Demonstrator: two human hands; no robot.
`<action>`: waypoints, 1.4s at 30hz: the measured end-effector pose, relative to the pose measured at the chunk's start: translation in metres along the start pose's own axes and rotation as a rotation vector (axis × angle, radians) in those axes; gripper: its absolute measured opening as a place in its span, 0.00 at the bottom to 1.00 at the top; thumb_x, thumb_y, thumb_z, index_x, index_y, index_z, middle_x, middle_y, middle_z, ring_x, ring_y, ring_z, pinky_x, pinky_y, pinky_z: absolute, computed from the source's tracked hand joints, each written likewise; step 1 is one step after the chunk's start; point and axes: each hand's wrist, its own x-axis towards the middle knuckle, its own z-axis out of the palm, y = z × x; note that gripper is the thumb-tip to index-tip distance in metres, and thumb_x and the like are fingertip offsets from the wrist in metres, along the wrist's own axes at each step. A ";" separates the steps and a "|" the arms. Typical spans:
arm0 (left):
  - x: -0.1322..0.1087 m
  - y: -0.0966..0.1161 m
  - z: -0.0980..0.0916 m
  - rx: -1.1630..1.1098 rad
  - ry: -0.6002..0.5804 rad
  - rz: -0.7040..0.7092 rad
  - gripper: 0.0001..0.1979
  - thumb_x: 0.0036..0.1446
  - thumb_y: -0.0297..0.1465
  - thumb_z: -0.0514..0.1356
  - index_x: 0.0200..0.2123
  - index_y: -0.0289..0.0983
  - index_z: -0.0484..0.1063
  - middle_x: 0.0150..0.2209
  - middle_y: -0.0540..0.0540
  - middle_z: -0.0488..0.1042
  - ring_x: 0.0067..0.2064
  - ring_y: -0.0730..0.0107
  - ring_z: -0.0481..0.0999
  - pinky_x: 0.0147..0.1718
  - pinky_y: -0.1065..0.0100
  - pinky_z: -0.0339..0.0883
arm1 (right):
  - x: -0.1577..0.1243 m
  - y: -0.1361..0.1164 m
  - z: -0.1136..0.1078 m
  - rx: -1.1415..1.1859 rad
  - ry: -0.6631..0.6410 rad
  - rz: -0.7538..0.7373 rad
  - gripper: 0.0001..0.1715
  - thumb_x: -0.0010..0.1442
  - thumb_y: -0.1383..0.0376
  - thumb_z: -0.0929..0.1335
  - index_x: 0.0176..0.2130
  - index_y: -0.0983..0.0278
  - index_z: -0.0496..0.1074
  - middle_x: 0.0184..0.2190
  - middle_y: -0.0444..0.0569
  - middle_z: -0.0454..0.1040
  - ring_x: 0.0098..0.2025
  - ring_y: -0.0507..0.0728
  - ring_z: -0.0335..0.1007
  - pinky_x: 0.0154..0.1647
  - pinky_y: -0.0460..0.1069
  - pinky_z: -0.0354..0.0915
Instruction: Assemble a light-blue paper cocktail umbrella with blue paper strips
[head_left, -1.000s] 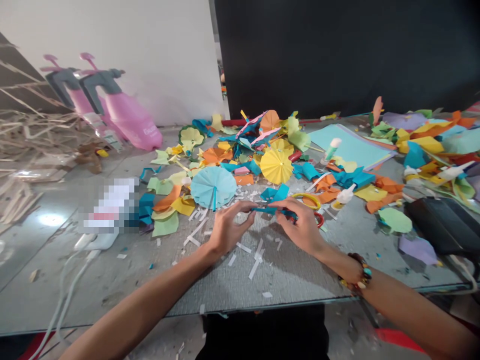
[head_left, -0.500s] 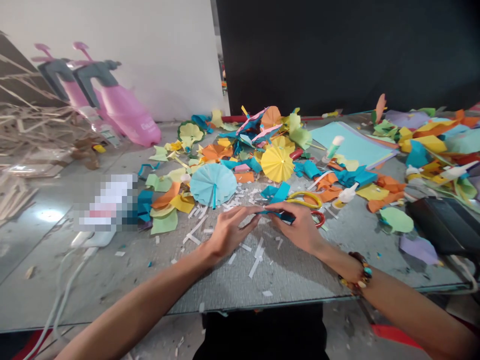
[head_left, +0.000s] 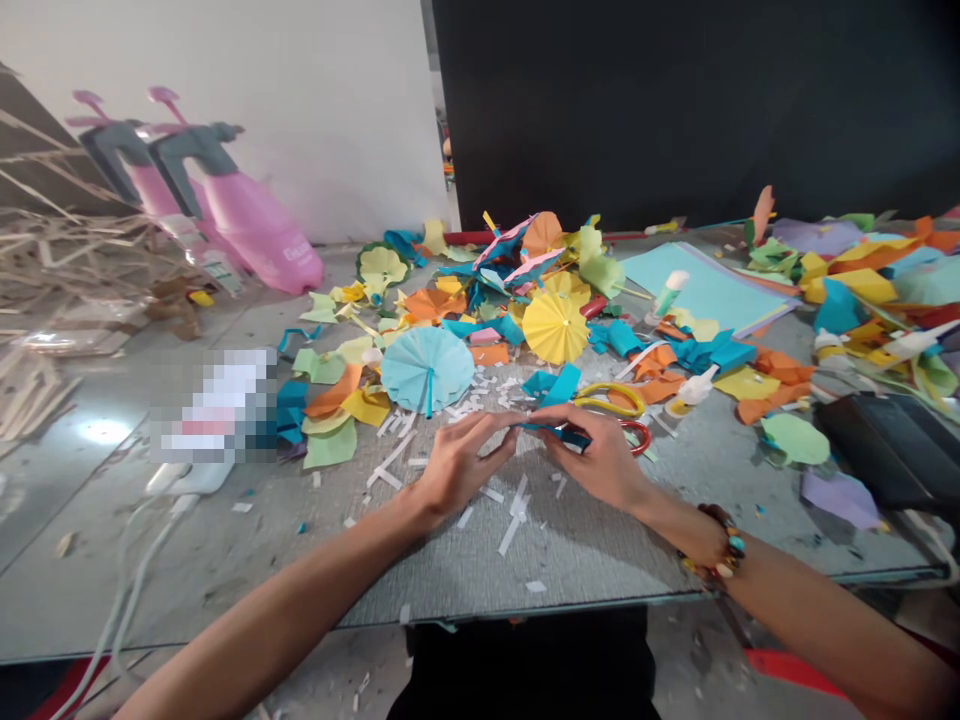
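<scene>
Between the fingertips of both hands is a narrow piece of blue paper [head_left: 538, 428], partly hidden by the fingers. My left hand [head_left: 469, 455] pinches its left end; my right hand [head_left: 596, 455] grips it from the right. Just beyond my right hand lie scissors with yellow and red handles [head_left: 609, 400], their blades out of sight. A loose blue scrap [head_left: 553, 384] rests in front of the hands. Behind my left hand is a light-blue pleated paper disc [head_left: 427, 370] with a darker blue stem, and farther back a yellow pleated disc [head_left: 555, 325].
White paper strips [head_left: 516, 515] are scattered around the hands. Colored paper scraps [head_left: 431, 302] pile up along the table's back. A glue stick [head_left: 670, 293] and a small white-tipped bottle [head_left: 694, 390] stand to the right. Pink spray bottles [head_left: 259, 230] and a phone [head_left: 217, 400] with cables are left.
Both hands stay in nearly the same place, still holding the blue paper. The view has shifted very slightly; nothing else visibly moved.
</scene>
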 end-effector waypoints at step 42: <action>-0.007 -0.052 -0.099 0.300 -0.125 -0.156 0.20 0.59 0.26 0.62 0.55 0.41 0.73 0.44 0.44 0.75 0.46 0.65 0.77 0.48 0.62 0.74 | 0.109 -0.008 0.067 0.169 -0.538 0.179 0.07 0.53 0.65 0.73 0.34 0.65 0.81 0.31 0.49 0.83 0.32 0.55 0.77 0.34 0.48 0.70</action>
